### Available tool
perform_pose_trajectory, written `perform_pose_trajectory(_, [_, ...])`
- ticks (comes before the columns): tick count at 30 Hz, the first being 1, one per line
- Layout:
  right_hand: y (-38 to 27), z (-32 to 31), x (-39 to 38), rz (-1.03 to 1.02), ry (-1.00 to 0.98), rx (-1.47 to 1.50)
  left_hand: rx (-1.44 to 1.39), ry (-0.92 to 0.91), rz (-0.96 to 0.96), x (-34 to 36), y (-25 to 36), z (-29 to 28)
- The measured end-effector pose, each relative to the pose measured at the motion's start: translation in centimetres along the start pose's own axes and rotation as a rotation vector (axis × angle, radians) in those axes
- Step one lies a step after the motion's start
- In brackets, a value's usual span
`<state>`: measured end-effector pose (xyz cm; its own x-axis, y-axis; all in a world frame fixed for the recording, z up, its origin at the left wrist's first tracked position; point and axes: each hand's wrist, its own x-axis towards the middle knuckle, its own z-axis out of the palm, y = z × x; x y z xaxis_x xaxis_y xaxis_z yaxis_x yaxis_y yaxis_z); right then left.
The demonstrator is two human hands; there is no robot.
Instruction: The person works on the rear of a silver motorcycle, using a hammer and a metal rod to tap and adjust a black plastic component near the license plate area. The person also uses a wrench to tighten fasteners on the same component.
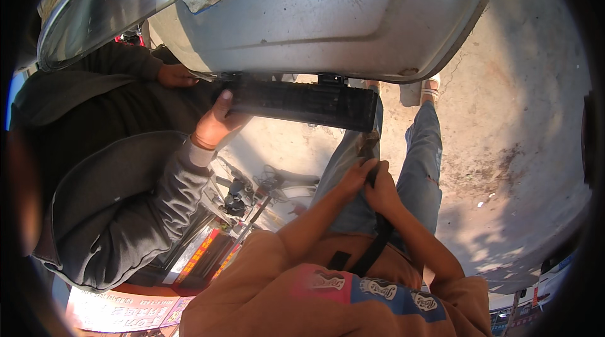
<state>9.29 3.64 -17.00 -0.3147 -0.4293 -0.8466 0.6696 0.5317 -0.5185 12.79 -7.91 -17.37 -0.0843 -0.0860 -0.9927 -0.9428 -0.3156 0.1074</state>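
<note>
My left hand and my right hand are close together in front of my legs. Their fingers are closed around a dark strap, which runs down from them toward my brown shirt. A small blurred brown piece shows just above my fingers; what it is I cannot tell. Beyond it, a long black ribbed plastic case lies along the lower edge of a pale vehicle panel. A co-worker's hand grips the case's left end, apart from my hands.
The co-worker, in a dark grey jacket, stands at my left. A clear curved windshield rises at the upper left. Behind the co-worker's arm are a parked bike and a red and yellow sign. Concrete ground spreads to the right.
</note>
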Motion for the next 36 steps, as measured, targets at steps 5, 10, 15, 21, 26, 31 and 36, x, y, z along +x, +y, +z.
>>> perform_pose_trajectory(5, [-1.4, 0.2, 0.9, -0.025, -0.006, 0.008, 0.029, 0.009, 0.079, -0.3, 1.7, -0.8])
perform_pose_trajectory(10, [-1.8, -0.1, 1.3, -0.043, -0.006, 0.041, -0.228, 0.060, 0.063, 0.4, 0.9, -2.7])
perform_pose_trajectory(15, [-1.7, -0.5, 1.7, 0.060, 0.040, -0.052, -0.804, 0.169, 0.594, -5.3, 10.3, -6.5])
perform_pose_trajectory(21, [-0.2, -0.8, 2.7, 0.037, 0.063, -0.063, -1.047, 0.093, 0.771, -4.2, 19.7, -8.6])
perform_pose_trajectory(26, [-0.6, -1.4, 2.8, 0.071, 0.084, -0.011, -1.018, 0.204, 0.751, -1.9, 21.3, -12.3])
perform_pose_trajectory(31, [-1.2, -1.9, 3.6, 0.040, 0.144, 0.003, -1.027, 0.242, 0.747, -1.4, 22.1, -12.1])
perform_pose_trajectory(36, [-1.8, -2.2, 3.7, 0.006, 0.223, -0.005, -0.556, 0.451, 0.942, -0.3, 21.9, -12.8])
